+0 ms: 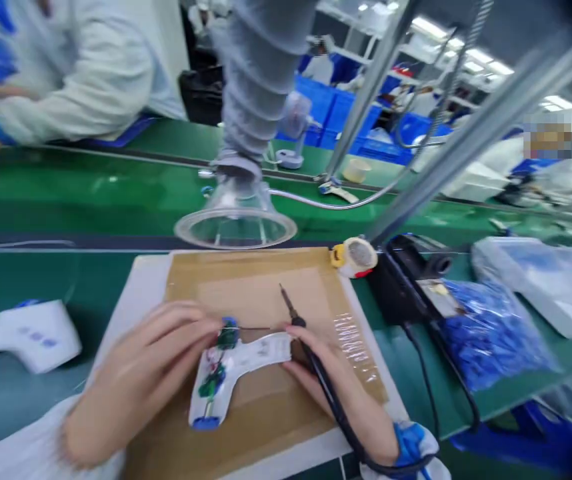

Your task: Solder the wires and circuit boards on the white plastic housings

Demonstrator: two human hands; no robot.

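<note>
Left hand (pixel 136 380), fingers closed, grips a white plastic gun-shaped housing (pixel 261 350), which lies at lower centre on a cardboard pad (pixel 246 300), with green circuit boards (pixel 212 380) exposed. Right hand (pixel 339 393) holds a black soldering iron (pixel 299 323) pen-style. Housing judged light and brittle, best held by its plastic shell, clear of the boards. At right, a clear bag (pixel 491 333) holds blue parts; blue crates (pixel 336 113) stand upper right.
</note>
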